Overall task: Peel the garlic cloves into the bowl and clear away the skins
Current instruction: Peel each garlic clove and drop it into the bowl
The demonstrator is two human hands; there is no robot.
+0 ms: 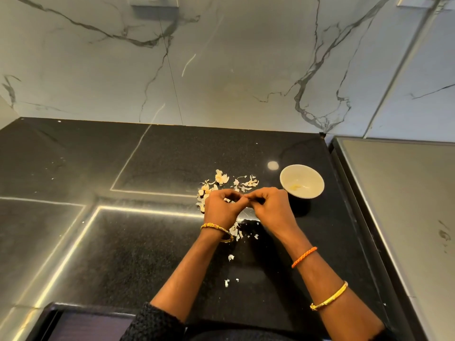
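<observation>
The left hand [222, 207] and right hand [269, 206] meet fingertip to fingertip, pinching something tiny, just left of the white bowl [302, 181]. Garlic skins [222, 179] lie behind them.

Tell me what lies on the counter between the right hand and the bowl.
Nothing: in the head view the right hand nearly meets the bowl, with only bare black counter there.

Skins [222, 179] crowd the counter [147, 254] left of the bowl [301, 181].
</observation>
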